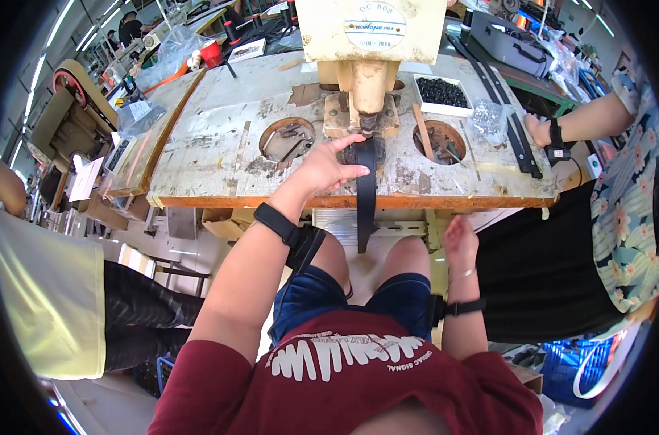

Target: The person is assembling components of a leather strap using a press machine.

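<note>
Under the head of a cream-coloured press machine (369, 80) lies one end of a black strap (366, 181), belt-like in shape. The rest of it hangs over the table's front edge between my knees. My left hand (326, 165) grips the strap from its left side, thumb and forefinger against it close below the press tip. What lies right at the tip is partly hidden by that hand. Beyond the front edge, lower right, my right hand (461, 243) is raised with its fingers curled closed. Whether something small is inside them is hidden.
Two round openings (287, 140) with loose metal bits flank the press in the worn tabletop (221, 145). A white tray (454, 110) of small black parts and a clear bag (487, 119) stand right. Long black strips (500, 109) lie beside another person's hand (538, 130).
</note>
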{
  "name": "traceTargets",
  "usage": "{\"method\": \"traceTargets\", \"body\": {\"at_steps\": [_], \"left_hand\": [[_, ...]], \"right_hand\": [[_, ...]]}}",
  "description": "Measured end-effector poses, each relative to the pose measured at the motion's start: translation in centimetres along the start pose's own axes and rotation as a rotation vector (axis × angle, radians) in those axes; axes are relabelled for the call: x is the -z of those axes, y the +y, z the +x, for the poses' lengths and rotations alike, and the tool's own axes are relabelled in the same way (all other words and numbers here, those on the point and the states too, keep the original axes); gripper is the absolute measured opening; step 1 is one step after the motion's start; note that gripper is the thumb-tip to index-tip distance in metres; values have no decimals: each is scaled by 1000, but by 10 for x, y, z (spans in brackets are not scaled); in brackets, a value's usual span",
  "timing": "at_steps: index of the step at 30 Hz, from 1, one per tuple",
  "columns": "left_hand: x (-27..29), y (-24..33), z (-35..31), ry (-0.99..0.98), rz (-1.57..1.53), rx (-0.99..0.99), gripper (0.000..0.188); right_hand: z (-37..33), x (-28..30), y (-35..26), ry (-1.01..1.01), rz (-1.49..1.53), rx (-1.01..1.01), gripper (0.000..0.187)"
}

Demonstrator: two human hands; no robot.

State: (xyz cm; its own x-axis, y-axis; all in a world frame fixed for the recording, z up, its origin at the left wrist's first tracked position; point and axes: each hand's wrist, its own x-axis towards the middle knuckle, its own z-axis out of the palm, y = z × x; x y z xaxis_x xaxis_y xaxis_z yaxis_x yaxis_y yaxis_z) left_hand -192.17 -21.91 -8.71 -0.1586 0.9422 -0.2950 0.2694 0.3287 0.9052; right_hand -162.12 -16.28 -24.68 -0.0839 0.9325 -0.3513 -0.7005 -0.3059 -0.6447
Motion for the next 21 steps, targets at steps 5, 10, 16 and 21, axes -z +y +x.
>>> {"method": "traceTargets", "body": {"at_steps": [5, 10, 16, 21], "left_hand": [[5, -4, -6, 22, 31, -19, 58], [0, -1, 1, -5, 15, -27, 59], [2, -4, 1, 5, 18, -38, 60], [3, -4, 1, 5, 21, -36, 59]], "right_hand": [[-61, -132, -40, -570, -931, 515, 14], [3, -209, -19, -761, -1110, 448, 18], [27, -227, 2, -733, -1154, 178, 18], [34, -225, 8, -723, -1119, 174, 16]]}}
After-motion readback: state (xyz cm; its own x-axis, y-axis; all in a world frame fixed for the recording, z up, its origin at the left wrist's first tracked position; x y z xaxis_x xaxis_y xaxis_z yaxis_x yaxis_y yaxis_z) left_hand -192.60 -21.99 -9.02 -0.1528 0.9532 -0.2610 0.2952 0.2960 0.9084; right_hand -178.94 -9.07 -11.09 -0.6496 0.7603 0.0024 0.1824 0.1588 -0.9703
